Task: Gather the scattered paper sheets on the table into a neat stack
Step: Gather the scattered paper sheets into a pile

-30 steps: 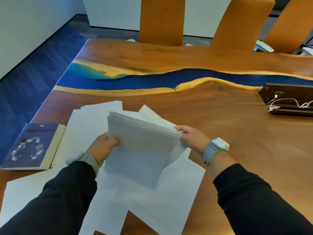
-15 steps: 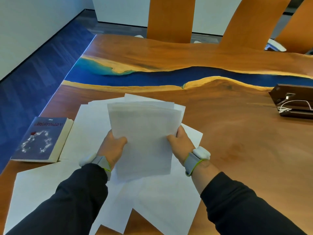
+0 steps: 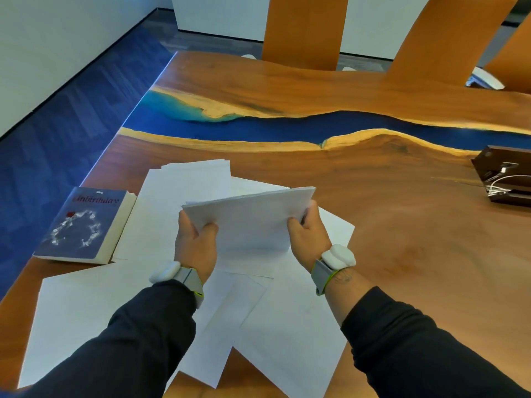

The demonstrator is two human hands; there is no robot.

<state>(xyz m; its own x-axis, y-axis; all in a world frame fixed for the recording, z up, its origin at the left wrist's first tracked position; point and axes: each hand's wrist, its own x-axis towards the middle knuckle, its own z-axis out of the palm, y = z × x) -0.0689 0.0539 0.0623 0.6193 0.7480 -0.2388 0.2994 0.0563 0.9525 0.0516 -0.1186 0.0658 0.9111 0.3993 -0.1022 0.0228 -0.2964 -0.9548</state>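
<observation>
Left hand (image 3: 195,242) and right hand (image 3: 309,234) grip the paper bundle (image 3: 250,216) by its side edges; sheets judged light, limp, prone to slipping apart.

Wooden worktop (image 3: 402,254) with blue resin strip (image 3: 373,122) running across. Three orange-brown chair backs (image 3: 304,30) at far side. Blue floor (image 3: 57,145) at left, white wall (image 3: 57,38) beyond.

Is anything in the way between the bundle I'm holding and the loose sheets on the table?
Nothing visible. The left hand and right hand hold the bundle directly over the loose sheets; the book lies beside them, leftward.
</observation>
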